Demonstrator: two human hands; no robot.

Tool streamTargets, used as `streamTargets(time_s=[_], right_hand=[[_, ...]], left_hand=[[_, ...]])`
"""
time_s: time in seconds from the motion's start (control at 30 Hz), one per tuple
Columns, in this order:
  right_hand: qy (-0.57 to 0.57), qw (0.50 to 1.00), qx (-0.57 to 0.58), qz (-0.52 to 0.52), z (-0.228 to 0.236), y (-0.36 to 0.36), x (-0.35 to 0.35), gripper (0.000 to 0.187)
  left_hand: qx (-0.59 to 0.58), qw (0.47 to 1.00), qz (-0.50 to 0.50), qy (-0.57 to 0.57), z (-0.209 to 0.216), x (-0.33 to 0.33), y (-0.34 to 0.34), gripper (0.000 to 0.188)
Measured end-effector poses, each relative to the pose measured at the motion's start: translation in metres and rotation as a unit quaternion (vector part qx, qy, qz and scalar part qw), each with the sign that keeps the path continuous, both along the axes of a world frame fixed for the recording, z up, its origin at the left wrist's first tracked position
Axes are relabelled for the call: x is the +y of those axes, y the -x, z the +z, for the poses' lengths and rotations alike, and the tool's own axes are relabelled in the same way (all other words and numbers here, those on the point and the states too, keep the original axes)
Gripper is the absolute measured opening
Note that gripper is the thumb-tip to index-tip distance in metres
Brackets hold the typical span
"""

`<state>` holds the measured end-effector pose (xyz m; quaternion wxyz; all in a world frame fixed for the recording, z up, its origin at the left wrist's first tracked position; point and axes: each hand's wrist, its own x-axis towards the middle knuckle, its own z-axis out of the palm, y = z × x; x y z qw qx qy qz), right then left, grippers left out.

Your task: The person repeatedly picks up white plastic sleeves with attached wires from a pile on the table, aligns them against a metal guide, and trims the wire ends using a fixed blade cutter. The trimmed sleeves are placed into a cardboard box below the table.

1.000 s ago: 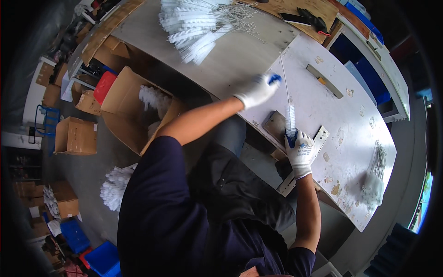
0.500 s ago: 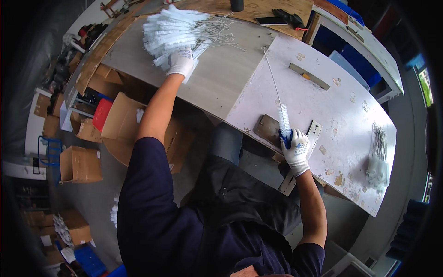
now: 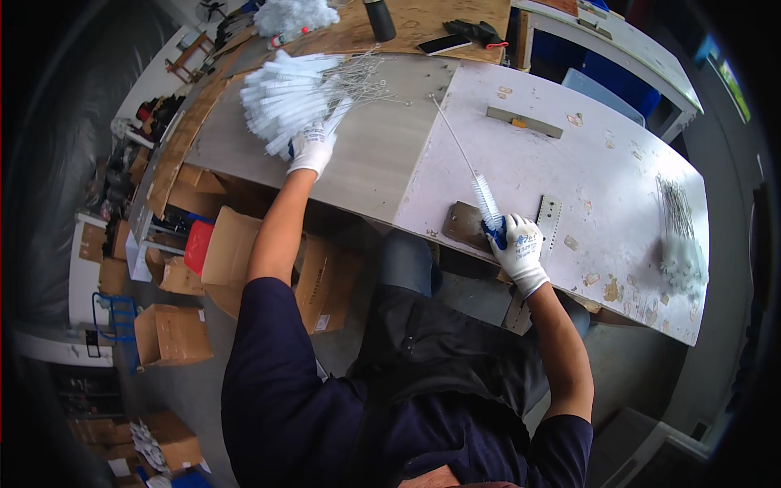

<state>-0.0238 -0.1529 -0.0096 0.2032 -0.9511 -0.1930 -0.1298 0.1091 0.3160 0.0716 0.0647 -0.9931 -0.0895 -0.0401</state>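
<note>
My right hand [image 3: 518, 246], in a white glove with a blue palm, is closed round the lower end of a white bottle brush [image 3: 483, 198]. The brush's thin wire stem points up and left across the table, ending in a small loop. Over at the left, my gloved left hand [image 3: 312, 150] is at the near edge of a heap of bottle brushes [image 3: 285, 99]. Its fingers curl in among the bristles, and whatever lies in them is hidden. Beside my right hand, a dark metal block [image 3: 467, 227] lies at the table's near edge.
A perforated metal strip [image 3: 549, 215] and a flat metal bar [image 3: 525, 122] lie on the table [image 3: 602, 179]. More brushes [image 3: 682, 244] rest at the right end. Farther back are a phone [image 3: 444, 44], a dark bottle [image 3: 380, 20] and black gloves [image 3: 476, 32]. Cardboard boxes [image 3: 172, 333] stand below left.
The whole view has shifted, showing more of the far table. My left hand has drawn slightly toward me from the heap. My right hand keeps its hold on the brush.
</note>
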Motion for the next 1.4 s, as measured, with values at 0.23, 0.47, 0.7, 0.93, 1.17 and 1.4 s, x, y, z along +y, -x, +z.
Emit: streamTargets(time_s=[0.23, 0.47, 0.7, 0.93, 1.17, 1.4], right_hand=[[-0.008, 1.0, 0.009, -0.006, 0.001, 0.002, -0.001, 0.034], [-0.062, 0.998, 0.006, 0.012, 0.016, 0.005, -0.005, 0.026], [-0.154, 0.979, 0.074, -0.107, 0.022, 0.028, -0.03, 0.029], [-0.046, 0.962, -0.168, -0.212, 0.076, 0.049, -0.23, 0.028], [0.254, 0.881, -0.111, -0.384, 0.133, 0.057, -0.389, 0.031], [0.211, 0.839, 0.041, -0.501, 0.127, 0.061, -0.434, 0.054]], left_hand=[[0.042, 0.967, 0.0, 0.251, 0.042, -0.038, 0.06, 0.032], [0.005, 0.683, 0.02, 0.73, -0.039, -0.15, 0.076, 0.021], [-0.08, 0.692, -0.027, 0.717, -0.108, -0.267, 0.043, 0.014], [-0.1, 0.682, -0.026, 0.724, -0.109, -0.275, 0.05, 0.036], [-0.126, 0.721, -0.032, 0.681, -0.113, -0.271, 0.052, 0.043], [-0.133, 0.724, -0.043, 0.675, -0.117, -0.275, 0.054, 0.032]])
